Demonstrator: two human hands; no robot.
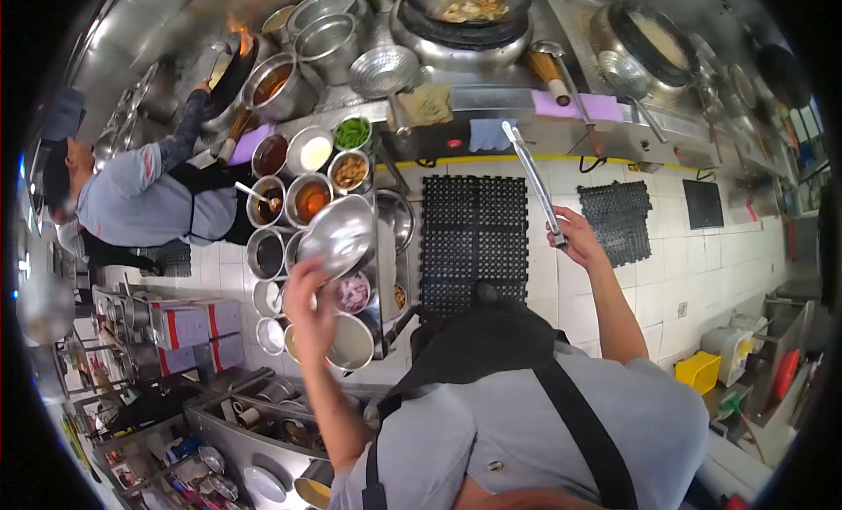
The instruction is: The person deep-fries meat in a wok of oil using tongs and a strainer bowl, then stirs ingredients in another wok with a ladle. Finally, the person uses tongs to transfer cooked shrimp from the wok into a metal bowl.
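Observation:
My left hand [311, 308], blurred by motion, grips the lower edge of a shiny metal bowl [342, 232]. The bowl is tilted above a cluster of round ingredient containers and hides some of them. Around it are chopped green onion [353, 132], a reddish-brown liquid [312, 199], a brown chunky ingredient [349, 171] and chopped purple onion [353, 292]. Out to the right, my right hand [574, 236] is closed around the lower end of long metal tongs [531, 175], which point up and away over the floor.
A co-worker [158, 190] stands at the left by a flaming wok [232, 76]. Ahead, a wok with food [465, 10] sits on the range; a strainer [384, 71] and ladle [570, 93] lie nearby. Black mats [474, 238] cover part of the tiled floor.

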